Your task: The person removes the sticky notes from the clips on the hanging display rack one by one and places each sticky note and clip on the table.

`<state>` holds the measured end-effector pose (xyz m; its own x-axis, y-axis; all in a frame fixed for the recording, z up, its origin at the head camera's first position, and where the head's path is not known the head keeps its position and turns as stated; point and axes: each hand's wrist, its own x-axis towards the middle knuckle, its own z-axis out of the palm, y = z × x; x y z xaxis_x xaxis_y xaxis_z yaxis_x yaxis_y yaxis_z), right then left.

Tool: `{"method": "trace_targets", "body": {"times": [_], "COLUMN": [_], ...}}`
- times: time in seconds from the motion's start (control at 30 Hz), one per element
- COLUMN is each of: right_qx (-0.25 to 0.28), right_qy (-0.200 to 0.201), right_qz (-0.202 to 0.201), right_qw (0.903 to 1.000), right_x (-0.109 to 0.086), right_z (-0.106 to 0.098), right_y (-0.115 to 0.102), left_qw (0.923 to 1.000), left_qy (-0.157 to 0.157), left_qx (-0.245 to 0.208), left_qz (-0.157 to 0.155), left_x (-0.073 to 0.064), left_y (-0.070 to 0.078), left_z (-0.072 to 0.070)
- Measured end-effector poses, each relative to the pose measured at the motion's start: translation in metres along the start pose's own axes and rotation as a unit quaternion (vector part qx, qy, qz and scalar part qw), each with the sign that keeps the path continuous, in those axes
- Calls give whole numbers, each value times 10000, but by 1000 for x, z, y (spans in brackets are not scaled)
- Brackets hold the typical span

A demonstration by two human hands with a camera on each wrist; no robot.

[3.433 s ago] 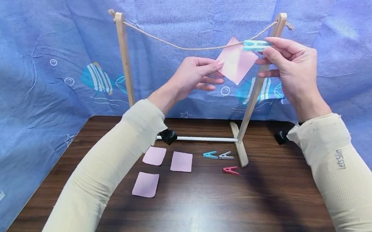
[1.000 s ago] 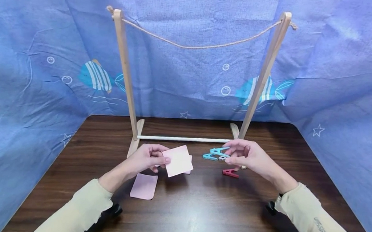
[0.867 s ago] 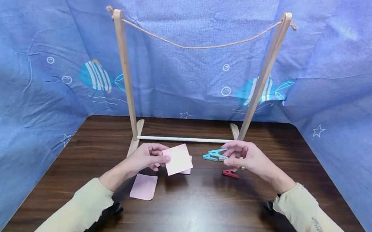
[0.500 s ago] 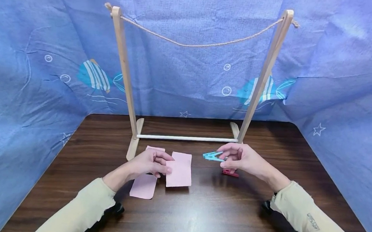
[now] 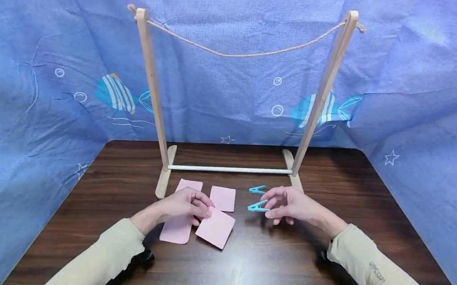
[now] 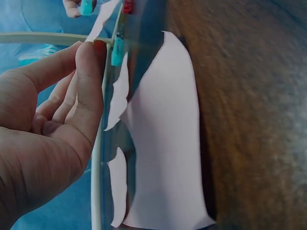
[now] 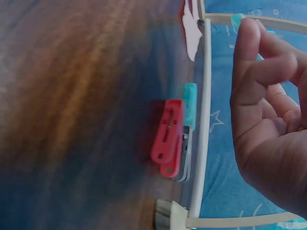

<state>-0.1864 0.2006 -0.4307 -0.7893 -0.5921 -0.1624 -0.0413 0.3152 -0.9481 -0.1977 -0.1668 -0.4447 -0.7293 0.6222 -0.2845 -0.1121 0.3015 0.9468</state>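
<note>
My left hand point(image 5: 185, 204) pinches a pink paper square point(image 5: 216, 228) by a corner, low over the table. My right hand point(image 5: 292, 205) holds a light-blue clothespin point(image 5: 256, 206) between thumb and fingers, to the right of that square. A second blue clothespin point(image 5: 257, 189) lies just behind it. In the right wrist view a red clothespin point(image 7: 170, 136) and a grey clothespin point(image 7: 187, 153) lie on the table; the right hand hides them from the head view. Further pink squares lie flat, one behind the held square point(image 5: 222, 199) and others partly under the left hand point(image 5: 175, 232).
A wooden stand rises at the back, with a slack rope point(image 5: 227, 54) strung between its two posts and a white rod point(image 5: 230, 170) joining its feet. Blue fish-print cloth point(image 5: 232, 98) hangs behind and beside the brown table point(image 5: 282, 272).
Both hands have come down from the rope, bringing the pink square and blue clothespin. During the last second the square has turned and lowered, and the right hand has drifted left and nearer.
</note>
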Motion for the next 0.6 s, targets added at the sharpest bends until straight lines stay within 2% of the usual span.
{"method": "trace_targets", "body": {"times": [0.27,0.37,0.6], "right_qx": [330,317,104], "right_qy": [49,127,206], "right_qz": [384,540,595], "right_qw": [9987,9980,9980], "right_x": [4,6,6], "right_z": [7,8,9], "right_y": [14,17,16], "left_qw": [9998,9998,9997], "left_qy": [24,28,-35], "left_qx": [-120,-139,-202], "left_qz": [-132,-132,-141], "left_x": [1,2,5], "left_y": [-7,-9,-12], "left_z": [4,5,5]}}
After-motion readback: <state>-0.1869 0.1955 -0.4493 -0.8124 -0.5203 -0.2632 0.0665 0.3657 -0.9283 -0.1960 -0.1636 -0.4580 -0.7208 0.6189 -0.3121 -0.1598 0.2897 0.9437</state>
